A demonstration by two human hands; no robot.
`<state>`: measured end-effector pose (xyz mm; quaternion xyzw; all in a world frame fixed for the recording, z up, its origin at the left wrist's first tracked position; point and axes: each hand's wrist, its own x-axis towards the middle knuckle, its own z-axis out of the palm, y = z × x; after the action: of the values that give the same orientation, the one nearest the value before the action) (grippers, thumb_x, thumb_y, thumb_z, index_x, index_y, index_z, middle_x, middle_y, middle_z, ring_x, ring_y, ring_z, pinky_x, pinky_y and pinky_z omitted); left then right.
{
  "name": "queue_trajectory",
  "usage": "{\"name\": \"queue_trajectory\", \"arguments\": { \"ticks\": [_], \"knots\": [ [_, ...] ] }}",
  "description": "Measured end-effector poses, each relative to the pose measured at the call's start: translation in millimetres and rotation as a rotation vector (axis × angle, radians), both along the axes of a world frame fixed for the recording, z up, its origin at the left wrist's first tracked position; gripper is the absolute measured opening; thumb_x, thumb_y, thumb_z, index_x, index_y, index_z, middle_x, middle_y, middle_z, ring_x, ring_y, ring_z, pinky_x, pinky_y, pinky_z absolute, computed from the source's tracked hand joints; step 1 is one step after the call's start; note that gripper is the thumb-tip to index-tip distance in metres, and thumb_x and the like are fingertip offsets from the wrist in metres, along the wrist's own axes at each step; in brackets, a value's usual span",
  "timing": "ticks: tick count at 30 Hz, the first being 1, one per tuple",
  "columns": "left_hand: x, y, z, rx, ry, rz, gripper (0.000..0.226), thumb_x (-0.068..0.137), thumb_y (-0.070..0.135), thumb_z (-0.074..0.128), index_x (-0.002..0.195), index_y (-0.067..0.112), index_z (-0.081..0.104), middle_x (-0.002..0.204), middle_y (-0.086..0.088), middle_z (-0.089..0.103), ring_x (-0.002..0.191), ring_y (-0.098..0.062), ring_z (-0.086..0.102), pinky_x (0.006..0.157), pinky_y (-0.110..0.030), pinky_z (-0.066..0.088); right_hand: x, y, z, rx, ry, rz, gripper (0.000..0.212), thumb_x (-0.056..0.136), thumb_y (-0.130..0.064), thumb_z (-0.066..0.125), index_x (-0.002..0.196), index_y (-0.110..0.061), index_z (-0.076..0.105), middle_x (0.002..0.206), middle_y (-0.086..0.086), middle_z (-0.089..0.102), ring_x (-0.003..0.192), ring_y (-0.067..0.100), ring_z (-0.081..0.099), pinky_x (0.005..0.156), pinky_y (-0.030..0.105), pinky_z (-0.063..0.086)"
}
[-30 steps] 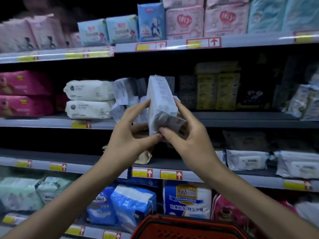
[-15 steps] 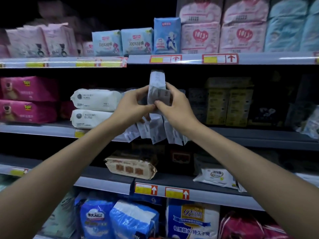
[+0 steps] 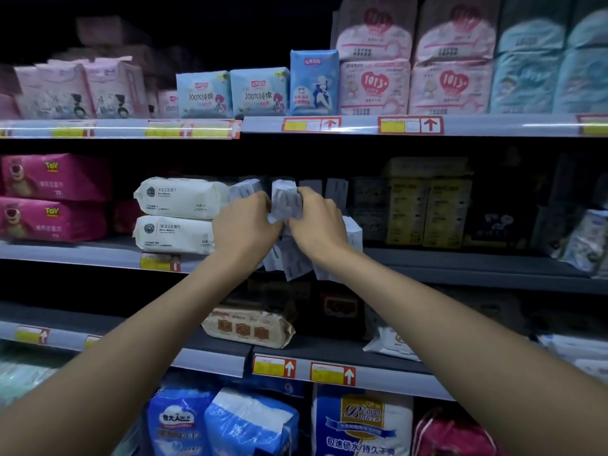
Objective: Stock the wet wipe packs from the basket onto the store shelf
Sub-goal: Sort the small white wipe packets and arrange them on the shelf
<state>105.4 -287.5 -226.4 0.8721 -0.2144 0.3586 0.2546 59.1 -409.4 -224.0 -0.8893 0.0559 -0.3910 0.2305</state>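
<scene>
Small white-grey crinkled plastic wet wipe pack (image 3: pixel 285 200) stands upright between both hands at the front of the grey metal middle shelf (image 3: pixel 460 269). The left hand (image 3: pixel 245 225) and right hand (image 3: pixel 317 225) are close together, fingers curled round the pack's two sides and clamped on it. Just below and behind them a row of similar small white packs (image 3: pixel 292 263) stands on edge, some jutting past the shelf lip. To the left on the same shelf, two long white wipe bundles (image 3: pixel 177 199) lie stacked (the upper touching the row), then two magenta bear-print packs (image 3: pixel 54 177). To the right stand dim yellow cartons (image 3: pixel 427 209).
</scene>
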Motion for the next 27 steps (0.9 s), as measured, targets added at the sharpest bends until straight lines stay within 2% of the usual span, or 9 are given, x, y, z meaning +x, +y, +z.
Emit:
{"name": "queue_trajectory", "arguments": {
  "ticks": [5, 7, 10, 12, 14, 17, 21, 24, 27],
  "knots": [
    [-10, 7, -4, 0.096, 0.007, 0.021, 0.043, 0.091, 0.049, 0.067, 0.124, 0.024, 0.060, 0.078, 0.002, 0.054, 0.074, -0.025, 0.048, 0.060, -0.032, 0.034, -17, -1, 3, -0.032, 0.106, 0.022, 0.037, 0.090, -0.016, 0.069, 0.123, -0.015, 0.053, 0.107, 0.007, 0.066, 0.095, 0.030, 0.063, 0.071, 0.041, 0.054],
    [-16, 11, -4, 0.121, 0.024, 0.005, 0.046, 0.091, 0.048, 0.068, 0.129, 0.025, 0.057, 0.078, 0.004, 0.056, 0.075, -0.024, 0.051, 0.059, -0.032, 0.033, -24, -2, 1, -0.044, 0.143, 0.020, 0.043, 0.090, -0.015, 0.069, 0.129, -0.015, 0.050, 0.115, 0.008, 0.064, 0.104, 0.031, 0.062, 0.073, 0.039, 0.051],
    [-24, 19, -6, 0.151, 0.037, -0.028, 0.046, 0.090, 0.041, 0.069, 0.131, 0.025, 0.057, 0.076, 0.003, 0.062, 0.076, -0.026, 0.061, 0.054, -0.030, 0.033, -39, -5, -2, -0.080, 0.197, 0.001, 0.065, 0.090, -0.021, 0.073, 0.146, -0.015, 0.039, 0.132, 0.012, 0.054, 0.121, 0.033, 0.053, 0.086, 0.042, 0.050],
    [-34, 24, -6, 0.183, 0.050, -0.067, 0.047, 0.091, 0.039, 0.069, 0.135, 0.025, 0.058, 0.079, 0.003, 0.066, 0.076, -0.025, 0.064, 0.054, -0.030, 0.037, -52, -10, -3, -0.109, 0.214, -0.018, 0.069, 0.091, -0.025, 0.073, 0.149, -0.017, 0.037, 0.140, 0.013, 0.048, 0.127, 0.035, 0.049, 0.090, 0.040, 0.047],
    [-47, 26, -5, 0.216, 0.039, -0.099, 0.049, 0.093, 0.041, 0.069, 0.139, 0.026, 0.057, 0.099, 0.002, 0.071, 0.084, -0.023, 0.066, 0.060, -0.032, 0.046, -68, -16, -4, -0.126, 0.211, -0.028, 0.069, 0.092, -0.025, 0.071, 0.151, -0.019, 0.036, 0.145, 0.013, 0.043, 0.131, 0.035, 0.045, 0.095, 0.041, 0.047],
    [-72, 22, -7, 0.253, 0.002, -0.130, 0.054, 0.093, 0.047, 0.068, 0.142, 0.028, 0.056, 0.127, -0.001, 0.065, 0.099, -0.026, 0.068, 0.073, -0.039, 0.054, -99, -28, -7, -0.146, 0.220, -0.037, 0.071, 0.093, -0.028, 0.069, 0.155, -0.021, 0.033, 0.149, 0.012, 0.038, 0.134, 0.036, 0.040, 0.104, 0.048, 0.045],
    [-106, 6, -15, 0.345, -0.021, -0.170, 0.071, 0.093, 0.060, 0.060, 0.154, 0.028, 0.044, 0.147, -0.003, 0.052, 0.126, -0.028, 0.057, 0.088, -0.046, 0.055, -142, -48, -10, -0.132, 0.257, -0.066, 0.074, 0.091, -0.042, 0.070, 0.154, -0.023, 0.034, 0.148, 0.011, 0.038, 0.134, 0.036, 0.041, 0.104, 0.048, 0.045],
    [-130, -9, -22, 0.416, -0.003, -0.204, 0.093, 0.083, 0.083, 0.039, 0.161, 0.033, 0.029, 0.160, -0.001, 0.039, 0.139, -0.026, 0.047, 0.098, -0.047, 0.053, -174, -64, -13, -0.101, 0.283, -0.088, 0.079, 0.089, -0.052, 0.069, 0.154, -0.026, 0.033, 0.149, 0.009, 0.037, 0.137, 0.033, 0.039, 0.106, 0.047, 0.044],
    [-149, -26, -33, 0.432, -0.006, -0.241, 0.090, 0.087, 0.080, 0.047, 0.163, 0.039, 0.019, 0.167, 0.002, 0.027, 0.148, -0.023, 0.038, 0.104, -0.046, 0.049, -204, -83, -20, -0.087, 0.329, -0.116, 0.088, 0.088, -0.058, 0.068, 0.159, -0.028, 0.025, 0.156, 0.006, 0.031, 0.143, 0.030, 0.034, 0.111, 0.046, 0.041]
  ]
}}
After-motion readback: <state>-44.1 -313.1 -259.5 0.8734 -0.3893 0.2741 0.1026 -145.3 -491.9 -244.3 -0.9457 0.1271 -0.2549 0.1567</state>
